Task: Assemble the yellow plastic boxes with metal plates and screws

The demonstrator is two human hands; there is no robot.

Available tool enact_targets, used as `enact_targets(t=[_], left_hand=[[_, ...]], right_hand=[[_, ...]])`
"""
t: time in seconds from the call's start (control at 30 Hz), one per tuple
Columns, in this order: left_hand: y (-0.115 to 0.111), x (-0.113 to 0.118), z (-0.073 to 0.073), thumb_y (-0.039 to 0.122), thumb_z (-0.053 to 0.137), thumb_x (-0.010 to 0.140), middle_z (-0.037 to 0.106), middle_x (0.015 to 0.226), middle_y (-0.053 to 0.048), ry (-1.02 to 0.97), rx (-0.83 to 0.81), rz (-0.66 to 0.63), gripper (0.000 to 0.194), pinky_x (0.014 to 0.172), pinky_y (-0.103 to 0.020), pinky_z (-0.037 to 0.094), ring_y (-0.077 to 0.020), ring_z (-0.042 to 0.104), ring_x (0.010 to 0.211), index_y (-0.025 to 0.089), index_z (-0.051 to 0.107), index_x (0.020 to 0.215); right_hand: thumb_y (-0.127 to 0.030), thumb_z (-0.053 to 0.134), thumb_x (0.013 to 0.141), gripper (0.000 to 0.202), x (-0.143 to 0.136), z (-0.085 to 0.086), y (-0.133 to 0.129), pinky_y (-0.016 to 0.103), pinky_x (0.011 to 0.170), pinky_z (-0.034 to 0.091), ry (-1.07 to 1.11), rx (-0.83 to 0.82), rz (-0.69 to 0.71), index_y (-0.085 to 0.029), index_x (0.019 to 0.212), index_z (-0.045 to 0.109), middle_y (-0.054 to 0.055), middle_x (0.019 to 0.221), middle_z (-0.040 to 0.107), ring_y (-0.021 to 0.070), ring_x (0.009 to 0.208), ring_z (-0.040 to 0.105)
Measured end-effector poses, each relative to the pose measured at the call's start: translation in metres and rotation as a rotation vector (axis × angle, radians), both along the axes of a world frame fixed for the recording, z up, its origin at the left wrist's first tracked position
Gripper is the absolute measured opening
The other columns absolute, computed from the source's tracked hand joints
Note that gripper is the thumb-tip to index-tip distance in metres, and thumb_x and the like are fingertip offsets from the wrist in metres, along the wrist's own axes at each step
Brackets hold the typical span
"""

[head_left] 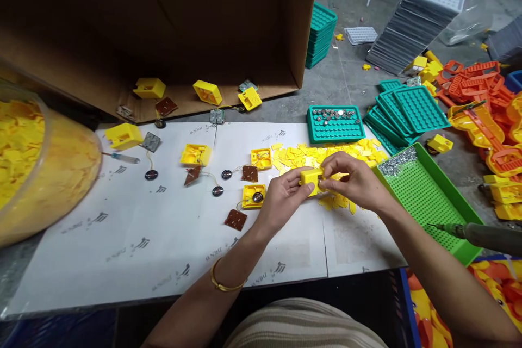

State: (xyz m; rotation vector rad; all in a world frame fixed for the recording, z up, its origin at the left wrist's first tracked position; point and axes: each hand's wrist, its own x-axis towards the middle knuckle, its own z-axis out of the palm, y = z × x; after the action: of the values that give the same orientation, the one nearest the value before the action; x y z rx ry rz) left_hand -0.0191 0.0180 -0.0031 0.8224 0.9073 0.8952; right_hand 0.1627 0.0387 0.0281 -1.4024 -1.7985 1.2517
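My left hand [282,194] grips a small yellow plastic case [310,176] with holes in its face, above the white sheet. My right hand [355,178] is closed at the case's right end, thumb and fingers pinched together. A small dark bit shows between them, too small to name. Beneath both hands lies a heap of flat yellow plastic pieces [297,156]. Left of my hands are opened yellow housings [196,154] wired to brown circuit boards [235,219] and round black speakers [217,191]. Just beyond the heap stands a green tray [336,133] holding small round metal cells.
A cardboard box [302,38] lies open at the back. At left stands a tub [77,152] of yellow pieces beside a screwdriver [125,158]. On the right are a bright green basket [444,196] with screws, a power screwdriver [481,235], stacked trays and orange plastic parts [473,81].
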Motion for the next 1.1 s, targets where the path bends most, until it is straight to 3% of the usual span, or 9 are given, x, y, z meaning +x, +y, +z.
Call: enact_targets(t=[0.13,0.3,0.5,0.6,0.73,0.93,1.1], left_hand=[[0.000,-0.002,0.002,0.025,0.071,0.073,0.071,0.102,-0.010,0.031,0.010,-0.040,0.040,0.083,-0.030,0.052,-0.0220,0.066,0.096,0.012,0.065,0.111],[-0.003,0.001,0.002,0.021,0.073,0.070,0.072,0.096,-0.008,0.036,-0.027,-0.035,0.038,0.079,-0.027,0.054,-0.0201,0.068,0.091,0.012,0.066,0.107],[0.002,0.004,0.002,0.017,0.068,0.073,0.070,0.103,-0.008,-0.278,-0.363,0.134,0.027,0.068,-0.023,0.058,-0.0168,0.068,0.085,0.012,0.067,0.100],[0.004,0.005,0.001,0.014,0.065,0.076,0.070,0.103,-0.008,-0.378,-0.419,0.184,0.022,0.070,-0.023,0.058,-0.0170,0.068,0.087,0.011,0.067,0.097],[0.003,0.008,-0.001,0.014,0.063,0.079,0.070,0.101,-0.007,-0.435,-0.407,0.203,0.023,0.078,-0.027,0.056,-0.0172,0.066,0.093,0.013,0.067,0.101],[0.001,0.010,-0.004,0.020,0.067,0.079,0.069,0.103,-0.005,-0.458,-0.320,0.190,0.025,0.084,-0.028,0.049,-0.0160,0.061,0.098,0.016,0.068,0.104],[0.000,0.011,-0.003,0.025,0.072,0.075,0.069,0.103,-0.005,-0.394,-0.276,0.180,0.024,0.079,-0.026,0.047,-0.0151,0.061,0.092,0.015,0.069,0.097]], right_hand=[[-0.022,0.069,0.072,0.025,-0.001,-0.001,0.000,0.022,0.058,0.050,0.150,-0.286,0.000,-0.018,0.092,0.054,0.002,0.090,0.060,0.0107,0.072,0.060],[-0.022,0.069,0.071,0.022,-0.003,-0.005,-0.001,0.022,0.057,0.048,0.160,-0.288,0.006,-0.016,0.089,0.059,0.000,0.080,0.059,0.0088,0.065,0.058],[-0.041,0.068,0.076,0.034,-0.008,-0.015,-0.012,0.029,0.073,0.055,0.372,-0.196,-0.259,-0.020,0.102,0.065,0.006,0.100,0.067,0.0147,0.086,0.064],[-0.045,0.070,0.074,0.035,-0.009,-0.020,-0.022,0.028,0.064,0.057,0.423,-0.223,-0.410,-0.021,0.099,0.068,0.006,0.097,0.068,0.0151,0.080,0.065],[-0.046,0.075,0.067,0.040,-0.015,-0.026,-0.034,0.024,0.050,0.054,0.390,-0.314,-0.448,-0.018,0.095,0.070,0.005,0.081,0.069,0.0148,0.067,0.063],[-0.043,0.079,0.061,0.046,-0.030,-0.031,-0.038,0.027,0.055,0.057,0.553,-0.359,-0.499,-0.018,0.098,0.070,0.006,0.095,0.072,0.0168,0.073,0.067],[-0.044,0.077,0.066,0.038,-0.035,-0.034,-0.041,0.028,0.060,0.056,0.530,-0.265,-0.488,-0.018,0.093,0.070,0.006,0.090,0.072,0.0177,0.073,0.068]])
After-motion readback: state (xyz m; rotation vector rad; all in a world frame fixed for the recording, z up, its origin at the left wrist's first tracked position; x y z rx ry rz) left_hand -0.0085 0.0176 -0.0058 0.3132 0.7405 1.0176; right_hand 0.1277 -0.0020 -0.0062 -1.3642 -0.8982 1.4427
